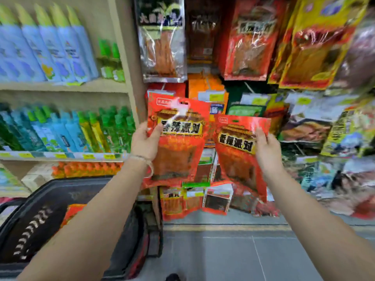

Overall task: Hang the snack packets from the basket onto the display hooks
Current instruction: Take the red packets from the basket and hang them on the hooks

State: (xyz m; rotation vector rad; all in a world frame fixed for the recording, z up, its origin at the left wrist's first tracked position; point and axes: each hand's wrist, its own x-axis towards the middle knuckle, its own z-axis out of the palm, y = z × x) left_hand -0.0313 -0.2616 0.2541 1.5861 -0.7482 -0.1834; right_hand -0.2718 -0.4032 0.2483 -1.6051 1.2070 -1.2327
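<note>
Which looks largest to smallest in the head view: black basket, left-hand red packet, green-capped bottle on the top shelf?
1. Black plastic basket, though it sits nearest the camera.
2. Red foil snack packet held in the left hand.
3. Small green-capped bottle on the top shelf, also the farthest away.

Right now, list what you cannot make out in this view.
- Display hooks: hidden in the head view behind the hanging packets.
- Hang hole of the packet in the right hand: too glared to find; the packet in the left hand shows its hole.
- Basket contents: mostly covered by the left forearm; one red packet peeks out.
- Far-right packets: motion-blurred, labels unreadable.
- Price tags on the bottle shelf: too small to read.
</note>
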